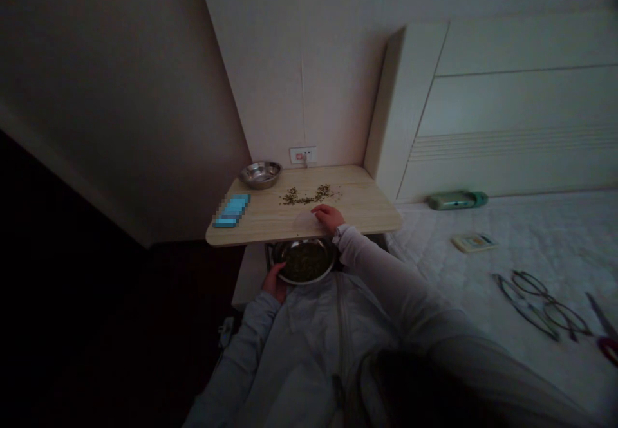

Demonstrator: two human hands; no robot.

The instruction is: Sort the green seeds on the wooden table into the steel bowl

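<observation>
My left hand (pixel 275 282) is closed on the rim of a metal bowl (pixel 305 281), held just below the table's front edge. Dark greenish small grains, perhaps beans, cover the bowl's inside. Over the front of the wooden table (pixel 261 222), my right hand (pixel 330 217) pinches a thin, pale, see-through piece (pixel 305 219), whose exact kind I cannot make out. Beyond these fingers lies a loose scatter of small greenish grains (pixel 309 197), spread in an uneven band across the tabletop.
A second metal bowl (pixel 261 175) stands at the table's back left, with a blurred-out phone (pixel 232 210) before it. A wall socket (pixel 303 156) is behind. On the bed at right lie a green bottle-like object (pixel 456 200), a pale device (pixel 474 242), glasses (pixel 541 302) and scissors (pixel 606 334).
</observation>
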